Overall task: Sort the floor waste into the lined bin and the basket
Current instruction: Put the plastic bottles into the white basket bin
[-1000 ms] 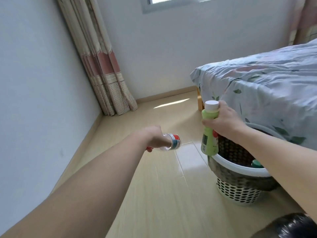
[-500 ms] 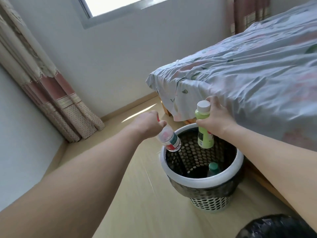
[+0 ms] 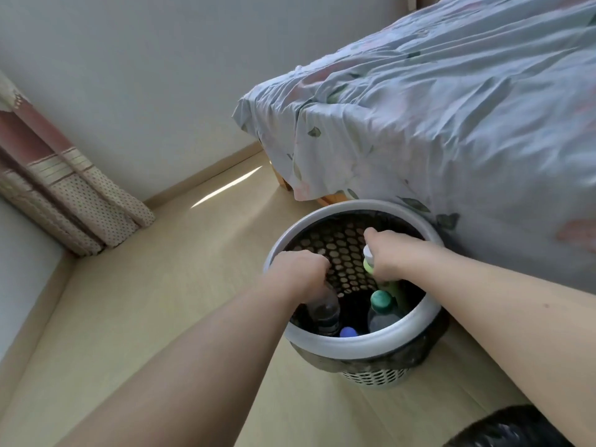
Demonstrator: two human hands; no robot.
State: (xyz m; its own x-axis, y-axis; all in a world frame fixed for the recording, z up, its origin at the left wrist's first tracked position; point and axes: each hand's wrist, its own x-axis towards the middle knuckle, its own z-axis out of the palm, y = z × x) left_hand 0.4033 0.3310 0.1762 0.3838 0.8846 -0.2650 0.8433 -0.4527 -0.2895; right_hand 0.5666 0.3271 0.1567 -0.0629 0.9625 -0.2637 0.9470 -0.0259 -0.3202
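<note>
A patterned pink and cream fabric curtain (image 3: 61,201) hangs at the far left, reaching the pale wooden floor (image 3: 154,285). Right of it, the left hand (image 3: 298,269) reaches into a round white perforated plastic basket (image 3: 361,341), fingers curled round a clear plastic bottle (image 3: 324,309) held inside it. Low in the basket lie a blue cap (image 3: 348,332) and a clear bottle with a green cap (image 3: 380,301). The right hand (image 3: 393,256) grips a light green plastic bottle with a white cap (image 3: 369,262), also inside the basket. A bed with a pale blue leaf-print sheet (image 3: 451,124) stands just beside the basket. A black-lined bin (image 3: 503,429) shows at the bottom right corner.
</note>
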